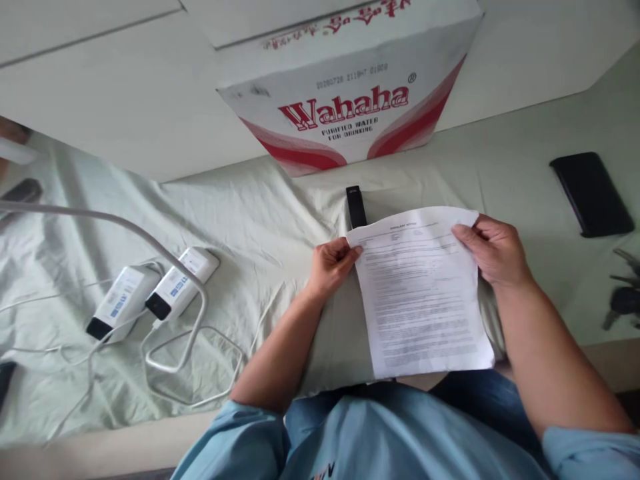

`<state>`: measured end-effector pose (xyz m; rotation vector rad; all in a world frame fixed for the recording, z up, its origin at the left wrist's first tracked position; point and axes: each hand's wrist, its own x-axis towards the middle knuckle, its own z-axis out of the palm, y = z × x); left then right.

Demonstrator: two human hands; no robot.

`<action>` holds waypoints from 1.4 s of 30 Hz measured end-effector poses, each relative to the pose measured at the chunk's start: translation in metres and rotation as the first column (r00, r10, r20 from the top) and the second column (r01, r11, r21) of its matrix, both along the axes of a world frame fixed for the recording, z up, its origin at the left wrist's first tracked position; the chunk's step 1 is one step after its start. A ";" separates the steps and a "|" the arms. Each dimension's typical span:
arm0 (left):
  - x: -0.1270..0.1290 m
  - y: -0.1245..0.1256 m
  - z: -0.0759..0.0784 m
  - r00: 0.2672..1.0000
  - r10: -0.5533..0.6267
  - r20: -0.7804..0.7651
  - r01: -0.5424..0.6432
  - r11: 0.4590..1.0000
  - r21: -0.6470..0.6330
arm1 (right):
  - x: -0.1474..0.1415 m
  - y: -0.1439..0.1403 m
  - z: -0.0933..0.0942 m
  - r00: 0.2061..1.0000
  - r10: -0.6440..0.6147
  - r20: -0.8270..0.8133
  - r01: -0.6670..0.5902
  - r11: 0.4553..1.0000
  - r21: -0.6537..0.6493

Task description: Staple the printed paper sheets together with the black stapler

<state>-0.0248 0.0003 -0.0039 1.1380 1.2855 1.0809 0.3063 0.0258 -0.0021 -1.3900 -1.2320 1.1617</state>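
A printed sheet of paper [425, 300] is held up by its two top corners, its lower edge hanging near my lap. My left hand [331, 265] pinches the upper left corner, thumb on the printed side. At the upper right corner my right hand [497, 250] grips the sheet, thumb in front and fingers behind. Just beyond the paper's top edge lies a slim black object [355, 205], its near end hidden by the sheet. The page carries a heading and dense lines of text, too small to read.
A Wahaha water carton [350, 107] stands at the back against white panels. On the left, two white power banks [183, 280] lie among white cables [200, 313]. To the right are a black phone [593, 193] and keys [625, 293]. A light green cloth [240, 213] covers the surface.
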 end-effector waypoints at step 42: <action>0.001 0.004 -0.013 0.986 0.163 0.038 -0.165 0.985 0.046 | -0.007 0.000 0.006 0.956 -0.182 0.231 0.121 0.960 0.254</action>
